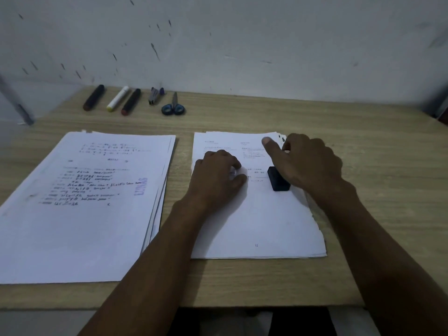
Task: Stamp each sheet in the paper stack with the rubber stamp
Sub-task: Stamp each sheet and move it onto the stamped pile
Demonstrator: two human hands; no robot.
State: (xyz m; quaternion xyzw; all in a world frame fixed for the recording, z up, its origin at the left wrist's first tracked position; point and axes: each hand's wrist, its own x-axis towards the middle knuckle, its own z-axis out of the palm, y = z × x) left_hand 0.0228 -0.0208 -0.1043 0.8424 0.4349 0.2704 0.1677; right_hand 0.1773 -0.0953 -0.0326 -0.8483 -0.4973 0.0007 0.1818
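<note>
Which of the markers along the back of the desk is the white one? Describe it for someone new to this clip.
Look along the desk's far edge by the wall. Three markers lie left of the scissors. The white marker is the middle one, yellow-tipped, between two dark markers.

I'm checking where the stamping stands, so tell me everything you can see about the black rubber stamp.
The small black block-shaped rubber stamp looks like matte plastic or rubber. It stands on the top sheet of the right-hand white paper stack, near the sheet's middle and right edge, its far end hidden under the right hand. Whether that hand grips it is unclear. Its printing face is not visible.
</note>
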